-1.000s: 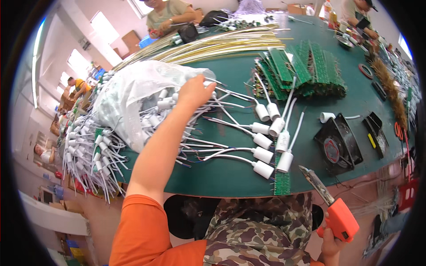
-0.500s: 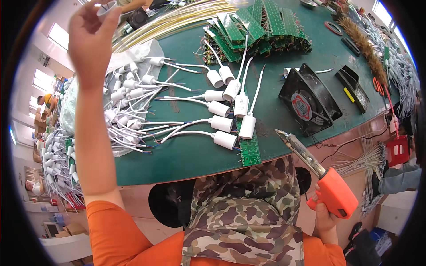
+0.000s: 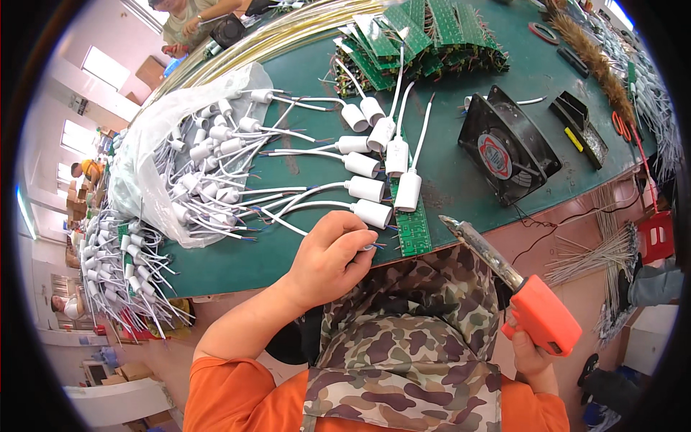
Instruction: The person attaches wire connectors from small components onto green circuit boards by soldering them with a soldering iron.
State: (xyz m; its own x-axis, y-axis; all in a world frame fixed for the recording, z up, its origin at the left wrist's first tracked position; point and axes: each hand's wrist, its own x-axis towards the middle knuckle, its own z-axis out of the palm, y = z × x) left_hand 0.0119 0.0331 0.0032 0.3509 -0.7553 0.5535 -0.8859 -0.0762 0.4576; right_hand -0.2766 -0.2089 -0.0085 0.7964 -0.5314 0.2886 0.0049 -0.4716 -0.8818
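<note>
My left hand (image 3: 332,261) is closed at the table's front edge, left of a narrow green circuit board (image 3: 414,234). Inside its fingers is a white lamp holder, almost wholly hidden; its white cable (image 3: 284,222) trails out to the left and thin wire ends show at the fingertips. My right hand (image 3: 529,349) grips the orange-red handle of a soldering gun (image 3: 545,317), whose tip points up-left near the board, apart from it. Several white lamp holders (image 3: 371,214) lie around and over the board, cables spread left and upward.
A clear bag (image 3: 147,194) of lamp holders lies at left. Green circuit boards (image 3: 425,43) are piled at the back. A black fan (image 3: 507,147) and a black tray (image 3: 579,129) stand at right. Another person (image 3: 188,21) sits across the table.
My left hand has come down from the upper left to the table's front edge, bringing the lamp holder. The right hand keeps its hold on the soldering gun, almost still.
</note>
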